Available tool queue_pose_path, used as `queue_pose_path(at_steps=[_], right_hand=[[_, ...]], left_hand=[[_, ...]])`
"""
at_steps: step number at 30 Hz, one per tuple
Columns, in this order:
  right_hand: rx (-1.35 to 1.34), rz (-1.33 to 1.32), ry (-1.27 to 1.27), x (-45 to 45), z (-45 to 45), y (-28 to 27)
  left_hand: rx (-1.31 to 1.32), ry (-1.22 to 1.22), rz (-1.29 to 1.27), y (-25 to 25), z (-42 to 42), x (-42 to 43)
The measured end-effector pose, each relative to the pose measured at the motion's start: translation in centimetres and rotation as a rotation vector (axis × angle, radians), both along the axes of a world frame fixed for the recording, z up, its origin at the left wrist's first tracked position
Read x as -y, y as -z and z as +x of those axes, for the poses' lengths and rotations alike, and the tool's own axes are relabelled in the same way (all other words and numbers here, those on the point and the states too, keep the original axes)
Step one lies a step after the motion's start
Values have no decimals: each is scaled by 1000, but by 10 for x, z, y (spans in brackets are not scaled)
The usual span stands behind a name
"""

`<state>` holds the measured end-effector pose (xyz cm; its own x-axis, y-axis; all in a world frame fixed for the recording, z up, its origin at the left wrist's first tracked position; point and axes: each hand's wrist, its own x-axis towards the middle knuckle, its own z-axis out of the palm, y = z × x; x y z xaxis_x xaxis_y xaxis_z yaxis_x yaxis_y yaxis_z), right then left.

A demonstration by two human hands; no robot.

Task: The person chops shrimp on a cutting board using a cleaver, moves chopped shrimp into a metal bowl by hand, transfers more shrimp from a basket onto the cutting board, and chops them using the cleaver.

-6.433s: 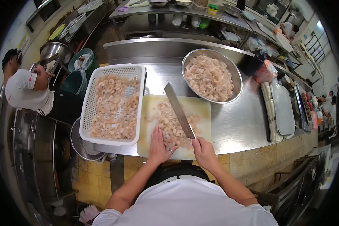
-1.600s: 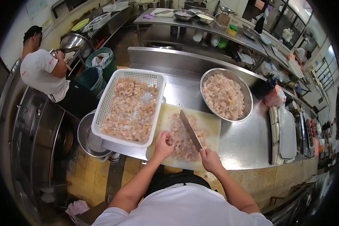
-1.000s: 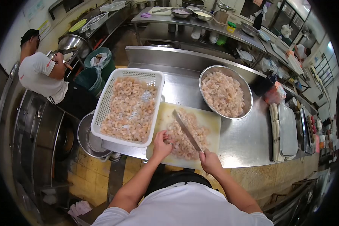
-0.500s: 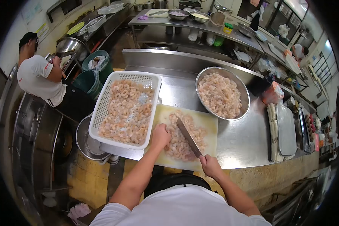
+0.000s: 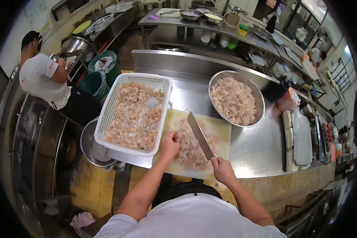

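My right hand (image 5: 223, 168) grips the handle of a kitchen knife (image 5: 201, 137). Its long, broad blade points away from me, over a pile of peeled shrimp (image 5: 191, 152) on a pale yellow cutting board (image 5: 222, 158). At the pile's left edge, my left hand (image 5: 171, 144) is closed with curled fingers; what they hold, if anything, is hidden. Left of the board stands a white perforated basket (image 5: 167, 89) with more peeled shrimp (image 5: 137, 115). Beyond the board to the right, a steel bowl (image 5: 260, 107) is heaped with shrimp (image 5: 234, 99).
The steel table (image 5: 254, 150) has a raised back edge. Trays (image 5: 301, 139) stand at its right end. A metal pot (image 5: 93, 144) sits below the basket's left side. Green bins (image 5: 107, 71) and a co-worker (image 5: 43, 77) are at left; a counter with bowls (image 5: 190, 15) lies beyond.
The knife has risen a little from the shrimp, its tip now farther from me. My left hand has shifted slightly left, its fingers still curled. The view has tilted slightly.
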<state>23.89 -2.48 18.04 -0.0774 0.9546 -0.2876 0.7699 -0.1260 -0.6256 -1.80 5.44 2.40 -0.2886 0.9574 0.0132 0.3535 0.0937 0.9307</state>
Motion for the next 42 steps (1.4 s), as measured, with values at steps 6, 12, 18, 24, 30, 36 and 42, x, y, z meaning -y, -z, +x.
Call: queue_pose_path(at_steps=[6,12,18,24,30,36,42], right_hand=[[-35,63,-78,2,-9,7],[62,-49,-112,14,12,20],[65,29,-163,8,4,18],[96,-72,-178,0,6,-11],[164,8,-198,-5,10,24],[51,-11,-149,1,13,-10],[134,11,-197,-8,26,40]], left_hand=[[113,-76,32,25,-4,13],[129,-59,31,30,-10,27],[200,-88,-7,17,-10,29],[136,-88,-3,20,-17,44],[112,-74,19,5,-14,55],[97,-81,26,4,-12,56],[31,-72,105,-4,-8,54]])
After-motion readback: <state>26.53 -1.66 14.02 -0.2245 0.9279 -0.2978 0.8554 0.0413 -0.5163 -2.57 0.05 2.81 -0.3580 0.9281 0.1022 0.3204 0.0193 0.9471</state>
